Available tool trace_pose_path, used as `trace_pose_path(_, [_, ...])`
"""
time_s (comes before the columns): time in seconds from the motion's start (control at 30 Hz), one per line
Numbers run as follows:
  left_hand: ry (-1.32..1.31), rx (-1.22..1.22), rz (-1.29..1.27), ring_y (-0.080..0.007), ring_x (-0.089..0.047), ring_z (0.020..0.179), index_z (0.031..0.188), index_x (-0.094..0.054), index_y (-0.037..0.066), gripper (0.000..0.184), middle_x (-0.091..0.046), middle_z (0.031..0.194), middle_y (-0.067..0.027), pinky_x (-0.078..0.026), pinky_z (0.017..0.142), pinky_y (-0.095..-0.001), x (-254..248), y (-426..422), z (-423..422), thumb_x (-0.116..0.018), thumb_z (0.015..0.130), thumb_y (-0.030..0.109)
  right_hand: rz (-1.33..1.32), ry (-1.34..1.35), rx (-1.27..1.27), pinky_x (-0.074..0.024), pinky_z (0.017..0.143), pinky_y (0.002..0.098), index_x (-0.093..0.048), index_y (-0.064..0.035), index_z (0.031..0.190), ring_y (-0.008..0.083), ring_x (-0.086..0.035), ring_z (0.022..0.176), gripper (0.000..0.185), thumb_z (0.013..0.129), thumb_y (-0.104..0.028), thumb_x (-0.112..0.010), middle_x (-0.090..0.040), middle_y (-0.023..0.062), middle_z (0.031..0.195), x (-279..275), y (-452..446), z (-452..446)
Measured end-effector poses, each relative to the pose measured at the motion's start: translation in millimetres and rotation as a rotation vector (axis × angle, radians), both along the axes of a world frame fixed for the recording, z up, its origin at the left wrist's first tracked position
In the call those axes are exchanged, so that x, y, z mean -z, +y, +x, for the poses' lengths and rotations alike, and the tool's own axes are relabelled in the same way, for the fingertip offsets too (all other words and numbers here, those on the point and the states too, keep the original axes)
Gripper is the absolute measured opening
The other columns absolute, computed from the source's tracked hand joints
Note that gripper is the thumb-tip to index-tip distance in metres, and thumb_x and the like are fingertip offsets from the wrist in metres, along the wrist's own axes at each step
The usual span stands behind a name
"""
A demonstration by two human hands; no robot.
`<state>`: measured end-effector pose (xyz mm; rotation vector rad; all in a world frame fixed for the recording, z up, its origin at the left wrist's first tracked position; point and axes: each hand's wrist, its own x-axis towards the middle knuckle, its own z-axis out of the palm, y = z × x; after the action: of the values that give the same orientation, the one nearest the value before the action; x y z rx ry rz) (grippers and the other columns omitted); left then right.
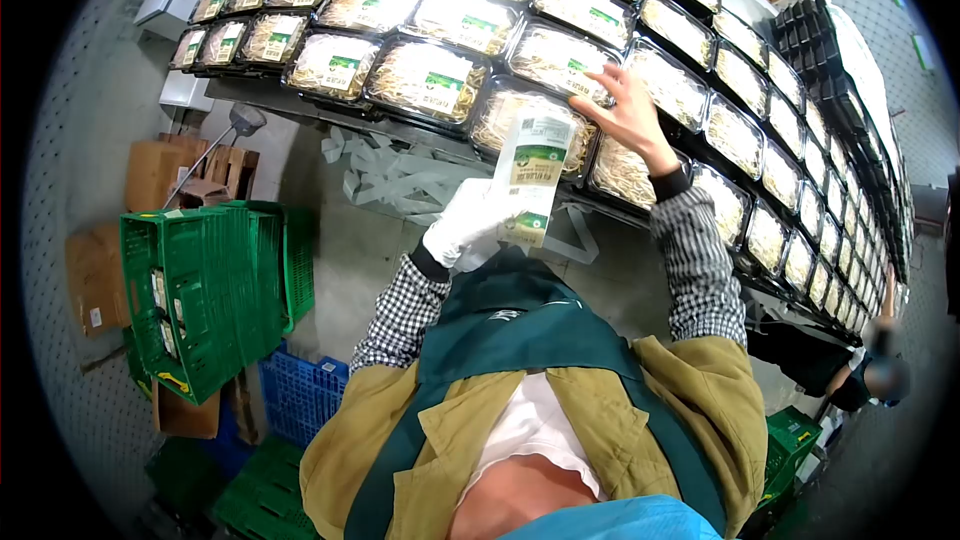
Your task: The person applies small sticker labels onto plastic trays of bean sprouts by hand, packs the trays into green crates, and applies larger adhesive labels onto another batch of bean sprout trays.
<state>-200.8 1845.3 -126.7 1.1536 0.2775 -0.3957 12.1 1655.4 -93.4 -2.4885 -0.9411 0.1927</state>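
Observation:
My left hand (468, 224), in a white glove, grips a strip of printed green-and-white labels (540, 168). The strip hangs over the near edge of a tray of bean sprouts (493, 120). Bare and with its fingers apart, my right hand (632, 118) is over another film-covered sprout tray (548, 52). Its fingertips are beside the green-and-white label (592, 82) on that tray; whether they touch it I cannot tell. Below the right wrist lies a tray of sprouts (622, 172) with no label visible on it.
Rows of black sprout trays (425, 80) cover the table, stacked in places. Green crates (205, 290) and a blue crate (300, 395) stand at the left, near cardboard boxes (98, 280). Tape strips hang from the table edge. Another person (850, 365) is at the far right.

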Motion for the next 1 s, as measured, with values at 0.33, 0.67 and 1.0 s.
trace_pose_path(0.33, [-0.685,-0.39,0.073,-0.0079,-0.057,0.076,0.095,-0.066,-0.002,0.011,-0.064,0.087,-0.0033,-0.048,0.07,-0.0229,-65,-35,23,-0.064,0.088,0.007,0.473,-0.425,-0.098,-0.0465,0.057,0.0307,-0.067,-0.0049,0.09,0.0221,-0.059,0.064,0.016,0.075,-0.001,-0.069,-0.062,0.0065,0.075,-94,-6,-136])
trace_pose_path(0.67, [-0.503,0.312,0.455,-0.0101,-0.06,0.064,0.094,-0.069,0.002,0.023,-0.068,0.073,-0.0109,-0.049,0.061,-0.0256,-17,-39,-25,-0.075,0.074,0.012,0.641,-0.513,0.346,-0.0433,0.073,0.0302,-0.066,-0.0081,0.09,0.0197,-0.057,0.078,0.011,0.081,-0.014,-0.069,-0.064,0.005,0.083,-90,-23,-90])
trace_pose_path(1.0, [-0.33,0.027,0.213,-0.0044,-0.056,0.06,0.098,-0.067,-0.002,0.023,-0.066,0.072,-0.002,-0.047,0.052,-0.0226,9,-6,-66,-0.071,0.083,0.013,0.11,-0.311,0.042,-0.0278,0.106,0.0452,-0.038,-0.0093,0.14,0.0335,-0.044,0.119,0.078,0.078,-0.047,-0.068,-0.048,0.0198,0.127,6,-6,-97])
